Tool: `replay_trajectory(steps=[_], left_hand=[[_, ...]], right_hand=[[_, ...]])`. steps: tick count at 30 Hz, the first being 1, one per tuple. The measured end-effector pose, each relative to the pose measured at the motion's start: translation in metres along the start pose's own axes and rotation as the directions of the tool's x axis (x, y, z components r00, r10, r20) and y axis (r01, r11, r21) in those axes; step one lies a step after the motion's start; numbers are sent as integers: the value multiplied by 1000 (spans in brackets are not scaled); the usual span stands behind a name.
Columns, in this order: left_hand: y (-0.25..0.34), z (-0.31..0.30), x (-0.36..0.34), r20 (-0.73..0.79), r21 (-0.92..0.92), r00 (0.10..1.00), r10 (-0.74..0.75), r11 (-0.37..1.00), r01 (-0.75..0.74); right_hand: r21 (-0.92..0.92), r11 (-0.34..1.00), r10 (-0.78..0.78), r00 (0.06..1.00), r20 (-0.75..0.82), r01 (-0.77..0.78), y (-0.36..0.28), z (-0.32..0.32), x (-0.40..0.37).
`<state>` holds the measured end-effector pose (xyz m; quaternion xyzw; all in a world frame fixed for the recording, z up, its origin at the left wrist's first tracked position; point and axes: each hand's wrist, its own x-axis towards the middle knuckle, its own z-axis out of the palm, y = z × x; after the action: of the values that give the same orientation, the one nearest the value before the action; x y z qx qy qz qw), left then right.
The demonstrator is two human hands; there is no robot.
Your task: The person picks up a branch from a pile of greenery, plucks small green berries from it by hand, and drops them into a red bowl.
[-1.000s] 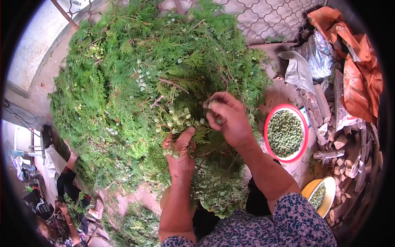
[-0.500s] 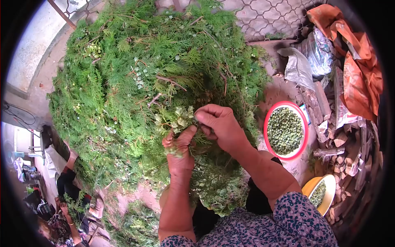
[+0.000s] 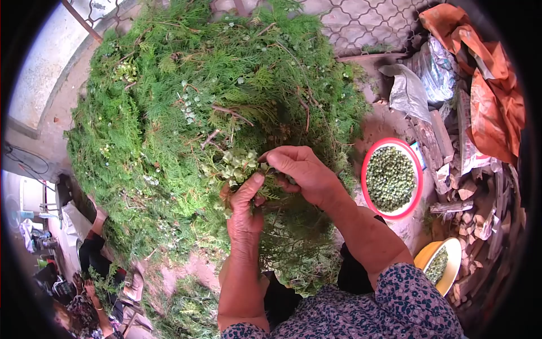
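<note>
A sprig with a cluster of pale green cones (image 3: 237, 165) sits in my left hand (image 3: 243, 203), whose thumb presses against its stem. At the right side of the cluster, the thumb and forefinger of my right hand (image 3: 302, 169) are pinched together; what lies between them is too small to make out. Both hands are over a large heap of cut evergreen branches (image 3: 164, 124) with scaly green foliage. Small bluish cones (image 3: 189, 107) show on the heap just beyond my hands.
To the right stands a red-rimmed basin (image 3: 418, 186) full of green cones. A yellow basin (image 3: 454, 265) with cones is nearer me. Split firewood (image 3: 466, 217), an orange tarp (image 3: 491, 107) and sacks (image 3: 406, 93) line the right side. Another person (image 3: 99, 282) sits at lower left, holding a branch.
The cone cluster and my left hand have shifted slightly left and tilted. My right hand has moved a little left, still pinched beside the cluster.
</note>
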<state>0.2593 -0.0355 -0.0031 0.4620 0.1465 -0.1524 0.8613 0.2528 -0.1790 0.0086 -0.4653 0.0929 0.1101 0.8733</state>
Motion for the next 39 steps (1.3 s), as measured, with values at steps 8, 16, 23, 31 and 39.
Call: replay_trajectory(steps=[8,16,23,31,39], left_hand=[[2,1,0,-28,137,999,-30,990,33],[1,5,-4,-63,116,998,-17,993,25],[10,-3,7,4,-110,1000,-21,994,21],[16,-10,12,25,-159,999,-22,987,26],[17,-15,17,38,-266,998,-51,962,59]], right_hand=[[-348,930,-126,992,6,120,-9,2,-2],[57,998,-32,999,-17,33,0,-13,6],[342,934,-86,993,-77,108,-25,-19,3],[-1,991,-131,969,-208,134,-28,-18,2],[-277,960,-71,992,-104,40,-32,-17,-4]])
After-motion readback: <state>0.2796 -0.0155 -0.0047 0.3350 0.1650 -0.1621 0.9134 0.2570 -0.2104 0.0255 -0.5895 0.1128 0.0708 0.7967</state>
